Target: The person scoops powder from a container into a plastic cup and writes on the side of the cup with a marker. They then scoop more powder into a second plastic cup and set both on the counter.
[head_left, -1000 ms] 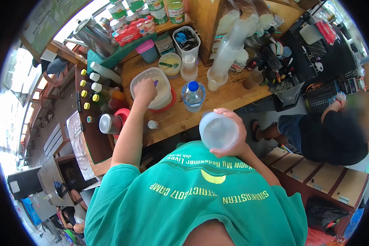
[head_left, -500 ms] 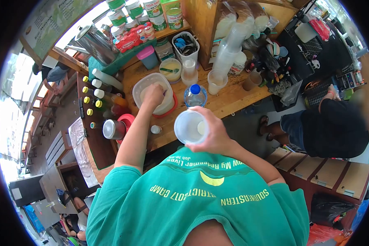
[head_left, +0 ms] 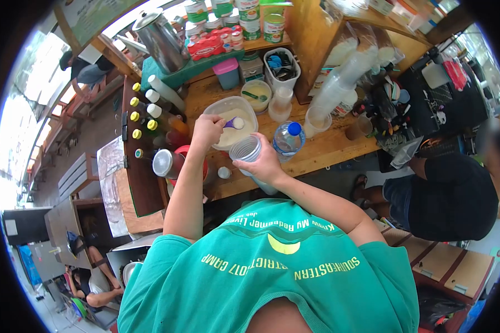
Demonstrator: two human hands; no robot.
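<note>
head view: left hand [head_left: 207,131] pinches purple scoop [head_left: 231,123], now lifted white-filled over tub [head_left: 230,103] near table's [head_left: 339,147] front edge; right hand [head_left: 266,162], curled round clear cup [head_left: 245,149], now beside tub, close to scoop.

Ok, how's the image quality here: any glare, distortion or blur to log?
Head view: daylight at far left washes out white; fisheye distortion bends the scene, leaving black corners; a blurred patch covers the head of the person in black; the hands, purple scoop and cup look fairly clear.
</note>
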